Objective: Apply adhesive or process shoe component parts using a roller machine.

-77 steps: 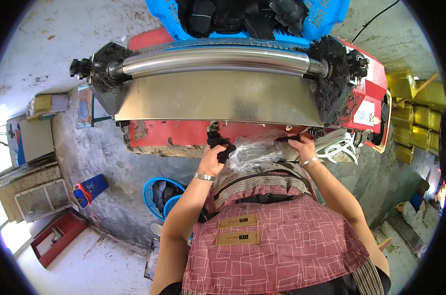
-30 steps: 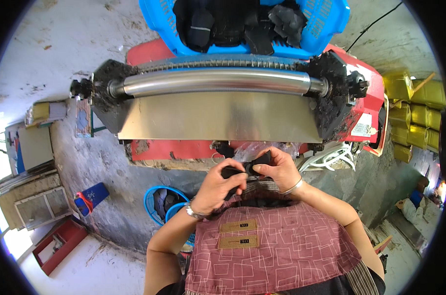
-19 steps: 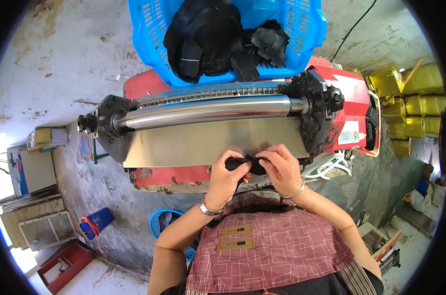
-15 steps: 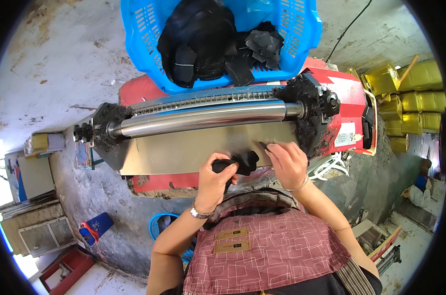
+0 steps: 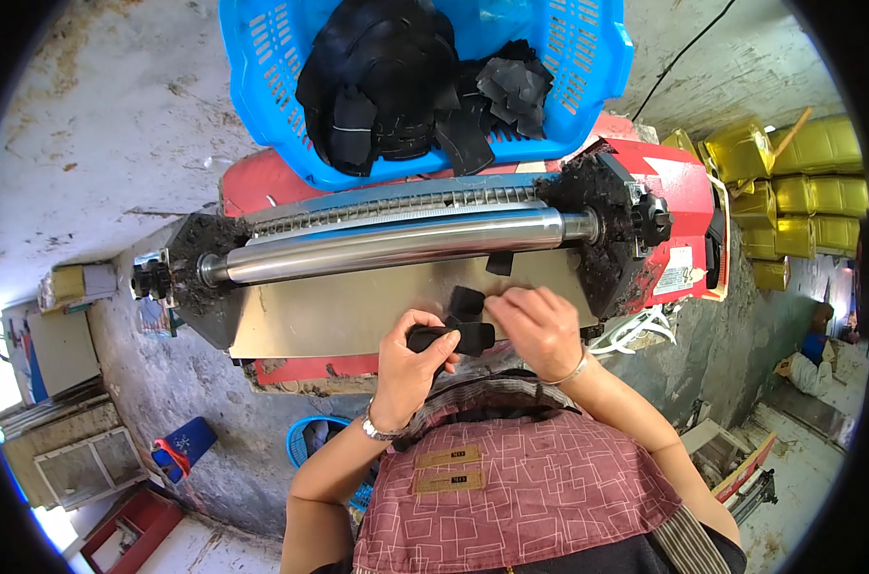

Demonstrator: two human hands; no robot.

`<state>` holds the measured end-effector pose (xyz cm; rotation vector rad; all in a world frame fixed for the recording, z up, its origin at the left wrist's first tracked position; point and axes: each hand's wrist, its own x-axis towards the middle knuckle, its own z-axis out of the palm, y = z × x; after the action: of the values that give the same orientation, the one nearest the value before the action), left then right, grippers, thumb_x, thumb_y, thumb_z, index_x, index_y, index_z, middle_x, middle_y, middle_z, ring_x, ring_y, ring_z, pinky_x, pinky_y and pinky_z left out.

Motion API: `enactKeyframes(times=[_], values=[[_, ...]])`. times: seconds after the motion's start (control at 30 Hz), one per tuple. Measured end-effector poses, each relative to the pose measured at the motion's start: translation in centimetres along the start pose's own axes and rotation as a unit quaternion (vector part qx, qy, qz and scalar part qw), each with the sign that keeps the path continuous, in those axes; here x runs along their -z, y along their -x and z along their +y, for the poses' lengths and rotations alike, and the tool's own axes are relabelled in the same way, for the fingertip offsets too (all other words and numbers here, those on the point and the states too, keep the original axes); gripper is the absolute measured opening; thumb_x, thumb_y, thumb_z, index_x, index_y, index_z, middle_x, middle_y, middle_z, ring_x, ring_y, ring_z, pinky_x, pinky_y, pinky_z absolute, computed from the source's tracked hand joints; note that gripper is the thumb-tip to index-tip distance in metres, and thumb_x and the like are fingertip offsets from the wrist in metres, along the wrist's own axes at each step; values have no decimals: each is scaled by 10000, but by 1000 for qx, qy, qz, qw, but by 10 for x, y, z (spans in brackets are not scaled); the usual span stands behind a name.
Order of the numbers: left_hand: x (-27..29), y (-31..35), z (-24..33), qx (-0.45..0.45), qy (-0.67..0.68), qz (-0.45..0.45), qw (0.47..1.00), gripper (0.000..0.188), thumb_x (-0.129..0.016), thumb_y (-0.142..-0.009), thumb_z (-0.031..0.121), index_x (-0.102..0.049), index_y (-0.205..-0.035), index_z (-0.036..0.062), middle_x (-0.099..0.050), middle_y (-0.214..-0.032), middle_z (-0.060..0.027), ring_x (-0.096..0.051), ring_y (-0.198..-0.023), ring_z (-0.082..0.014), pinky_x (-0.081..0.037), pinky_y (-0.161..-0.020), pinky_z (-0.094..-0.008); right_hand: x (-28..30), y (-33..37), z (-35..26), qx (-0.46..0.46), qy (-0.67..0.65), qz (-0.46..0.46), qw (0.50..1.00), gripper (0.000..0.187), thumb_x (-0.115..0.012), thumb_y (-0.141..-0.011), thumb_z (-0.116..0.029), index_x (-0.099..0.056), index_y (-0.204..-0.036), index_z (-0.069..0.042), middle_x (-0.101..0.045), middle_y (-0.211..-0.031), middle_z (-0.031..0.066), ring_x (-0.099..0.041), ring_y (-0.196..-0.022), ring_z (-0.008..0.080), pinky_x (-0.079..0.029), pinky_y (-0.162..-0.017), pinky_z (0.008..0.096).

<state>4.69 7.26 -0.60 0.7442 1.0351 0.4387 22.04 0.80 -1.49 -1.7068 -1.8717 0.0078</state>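
Note:
My left hand (image 5: 413,368) is closed around several flat black pieces of sheet material (image 5: 430,339), which look like leather or rubber and fan out past the fingertips. My right hand (image 5: 542,333) has its thumb and fingers pinched at the edge of one black piece (image 5: 467,302) that sticks up from this bunch. Beyond it, a separate black piece (image 5: 499,263) lies on the tan metal feed plate (image 5: 339,304), its far end under the shiny steel roller (image 5: 396,246). My right fingertips are partly hidden behind the hand.
Dark scraps cling to the machine's end brackets (image 5: 602,225). On the red machine body (image 5: 679,182) stands a blue plastic basket (image 5: 588,67) of black pieces. A second blue basket (image 5: 296,442) sits low at my left. Yellow wrapped bundles (image 5: 817,196) are stacked at the right.
A black piece that was in my right fingers now lies at the roller, out of the hand. My right hand has come back left to the bunch in my left hand.

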Motion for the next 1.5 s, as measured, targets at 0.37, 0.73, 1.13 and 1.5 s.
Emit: enactKeyframes(times=[0.37, 0.73, 1.13, 1.5], values=[[11, 8, -7, -20, -24, -10, 999, 167, -625, -763, 17, -473, -832, 21, -547, -714, -55, -566, -554, -110, -464, -479, -217, 1, 3, -9, 11, 77, -106, 991, 245, -533, -657, -112, -542, -880, -12, -513, -971, 98, -514, -798, 209, -433, -633, 301], [8, 8, -5, -24, -9, -25, 999, 131, -609, -781, 35, -485, -815, 14, -553, -701, -44, -558, -575, -87, -458, -513, -207, -6, 6, 1, -43, 13, -43, 998, 211, -630, -658, -64, -528, -841, -40, -559, -885, 69, -558, -750, 224, -450, -617, 331], [18, 14, 0, -45, 16, -13, 999, 140, -603, -774, -4, -476, -828, 16, -549, -704, -48, -568, -568, -101, -467, -511, -212, 8, -11, -7, -560, -436, -97, 698, 193, -589, -779, -88, -553, -925, 34, -616, -771, 108, -605, -628, 169, -491, -539, 252], [8, 11, 12, -61, 41, -25, 997, 146, -609, -764, -18, -478, -819, 12, -550, -715, -53, -575, -576, -108, -479, -499, -219, -2, -22, -5, -630, -614, 110, 463, 233, -571, -819, -112, -515, -969, 57, -593, -833, 125, -601, -712, 175, -508, -628, 266]])
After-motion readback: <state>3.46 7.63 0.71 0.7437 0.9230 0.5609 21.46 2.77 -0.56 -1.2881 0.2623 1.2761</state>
